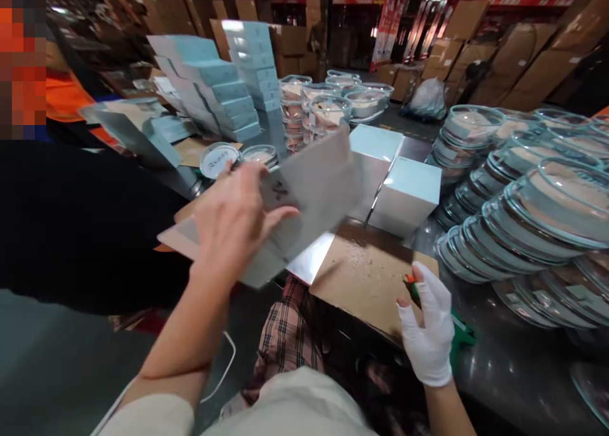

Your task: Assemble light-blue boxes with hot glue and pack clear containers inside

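Note:
My bare left hand (233,214) grips a white carton (316,188), tilted and blurred by motion, with dark print near my thumb. Its far side is hidden from me. Over the right end of a brown cardboard sheet (361,271), my right hand (428,328) in a white glove has thumb and fingers apart, bare fingertips showing. Behind and under that hand lies a green tool (462,336) with an orange tip, partly hidden; its kind is unclear. Two white boxes (412,182) stand just beyond the cardboard.
Stacked clear glass dishes (518,214) crowd the right side of the metal table (504,366). More glass dishes (328,106) stand at the back. White boxes (209,87) are piled back left. A round lidded dish (219,161) sits behind my left hand. Another person (71,99) is at left.

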Tool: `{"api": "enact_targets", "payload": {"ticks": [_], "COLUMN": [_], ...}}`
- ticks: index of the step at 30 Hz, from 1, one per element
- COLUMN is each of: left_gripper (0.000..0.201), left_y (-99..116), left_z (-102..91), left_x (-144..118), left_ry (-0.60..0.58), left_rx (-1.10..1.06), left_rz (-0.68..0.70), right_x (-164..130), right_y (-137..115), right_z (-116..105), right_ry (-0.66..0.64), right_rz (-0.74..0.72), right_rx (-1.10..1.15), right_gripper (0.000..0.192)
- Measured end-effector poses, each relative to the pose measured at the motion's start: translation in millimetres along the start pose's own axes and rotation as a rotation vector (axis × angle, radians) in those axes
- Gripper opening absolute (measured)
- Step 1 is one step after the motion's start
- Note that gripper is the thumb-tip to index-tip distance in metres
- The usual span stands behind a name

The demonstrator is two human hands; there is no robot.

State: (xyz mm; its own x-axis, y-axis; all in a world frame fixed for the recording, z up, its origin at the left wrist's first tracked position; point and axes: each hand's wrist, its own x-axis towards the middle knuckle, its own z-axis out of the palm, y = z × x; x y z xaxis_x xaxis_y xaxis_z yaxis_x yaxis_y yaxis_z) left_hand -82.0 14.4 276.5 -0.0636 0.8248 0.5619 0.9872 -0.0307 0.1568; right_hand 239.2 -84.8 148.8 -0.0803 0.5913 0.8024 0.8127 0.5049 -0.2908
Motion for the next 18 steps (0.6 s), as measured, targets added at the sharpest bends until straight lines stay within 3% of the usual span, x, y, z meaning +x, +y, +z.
{"api": "enact_targets", "payload": {"ticks": [2, 4, 6, 8, 10, 15, 18], "left_gripper": [0.069, 0.065, 0.057, 0.055, 0.053, 0.053, 0.053], "left_y": [32, 50, 52, 42, 28, 10, 7], "left_z": [5.7, 28.2, 56.7, 79.4, 90.1, 82.9, 79.3], "left_x": [-48, -96, -136, -161, -171, -168, -170], "left_ry": [-0.074, -0.151, -0.199, -0.198, -0.242, -0.324, -0.333], "left_rx": [-0.176, -0.376, -0.478, -0.523, -0.542, -0.529, -0.527], "left_rz": [0.275, 0.494, 0.5, 0.445, 0.422, 0.447, 0.479], "right_x": [8, 10, 0, -18, -36, -48, -41], "right_y": [-10, -17, -18, -17, -17, -25, -25], "right_z": [-11, -22, -31, -36, -38, -32, -32], "right_ry": [0.047, 0.025, -0.109, -0.323, -0.432, -0.166, -0.284], "right_rz": [-0.005, 0.072, 0.252, 0.431, 0.51, 0.357, 0.475], "right_rx": [-0.053, -0.094, -0.051, 0.072, 0.145, 0.095, 0.154], "right_gripper": [0.067, 0.051, 0.029, 0.024, 0.027, 0.022, 0.026]}}
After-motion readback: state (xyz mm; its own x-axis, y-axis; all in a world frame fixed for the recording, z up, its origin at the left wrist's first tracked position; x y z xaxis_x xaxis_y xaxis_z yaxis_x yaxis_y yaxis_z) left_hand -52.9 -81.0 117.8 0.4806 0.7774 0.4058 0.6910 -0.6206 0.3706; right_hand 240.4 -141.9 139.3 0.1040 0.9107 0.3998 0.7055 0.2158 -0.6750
